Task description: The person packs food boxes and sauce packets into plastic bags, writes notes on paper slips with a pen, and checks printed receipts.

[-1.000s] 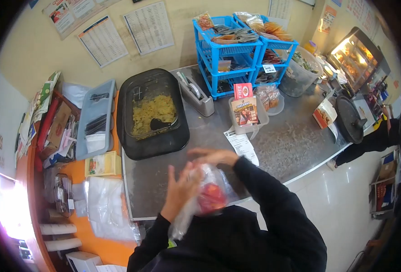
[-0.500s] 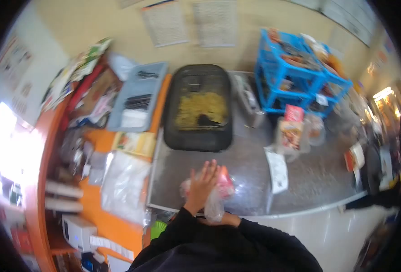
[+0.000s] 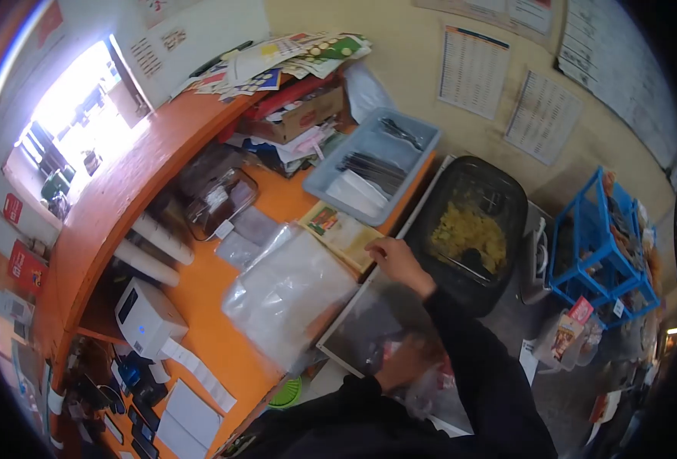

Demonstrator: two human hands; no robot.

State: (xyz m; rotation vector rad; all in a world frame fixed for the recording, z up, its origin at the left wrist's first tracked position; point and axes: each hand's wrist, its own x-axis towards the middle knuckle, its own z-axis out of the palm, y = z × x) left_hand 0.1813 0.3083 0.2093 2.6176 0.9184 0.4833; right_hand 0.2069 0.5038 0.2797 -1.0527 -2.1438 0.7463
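Note:
My right hand (image 3: 401, 265) reaches over the counter's left edge. Its fingers are loosely bent, with a gap at the thumb and nothing visible between them. Its fingertips are at the edge of a flat yellow packet (image 3: 336, 232); whether they touch it I cannot tell. Lower down, my left hand (image 3: 409, 361) lies on or against a clear plastic bag (image 3: 424, 394) with red and pink contents. Motion smears its fingers, so their grip is unclear. A stack of clear plastic bags (image 3: 296, 287) lies on the orange desk left of my hands.
A black lidded tray (image 3: 499, 180) of yellow food stands beyond my right arm. A blue-grey bin (image 3: 319, 180) holds dark utensils. Blue baskets (image 3: 610, 249) and a bagged package (image 3: 564, 336) are at right. An orange shelf (image 3: 151, 153) and white printer (image 3: 147, 317) stand at left.
The view has swung left. My right hand, earlier mostly hidden low by the bag, has moved forward and left to the yellow packet. My left hand's spread fingers are now blurred at the bag.

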